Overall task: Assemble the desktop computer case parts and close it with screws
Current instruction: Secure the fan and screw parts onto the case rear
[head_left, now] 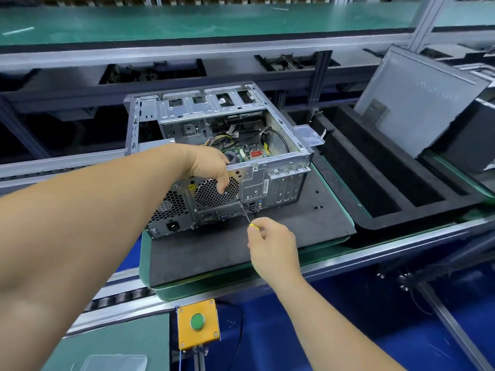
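Driving a screw at the rear fan grille looks to be the step in hand. Largest first: the counter (348, 258), a conveyor line with metal rails, carries a dark foam pallet (214, 253) at centre. On that pallet the computer case (281, 167) lies on its side, open top showing board and cables, rear panel facing the person. Side panel (417, 103) leans well apart at 2 o'clock from the case, not yet fitted. Black foam tray (375, 183) sits just beside the pallet at 3 o'clock.

Left hand (211, 164) rests over the case's near top edge, fingers curled down onto the fan grille, steadying it. Right hand (273, 245) at 5 o'clock from the grille, fingers pinching the yellow handle of a thin screwdriver (243, 210), whose tip meets the panel at the grille's lower right corner. Loose screws (318, 207) lie on the pallet at 3 o'clock from the hand; a yellow button box (198, 324) hangs below at 6 o'clock.

To do it well: keep the shaft in line with the screw, press lightly inward, turn slowly, left hand bracing so the case cannot slide. Slipping tip could scar the grille.
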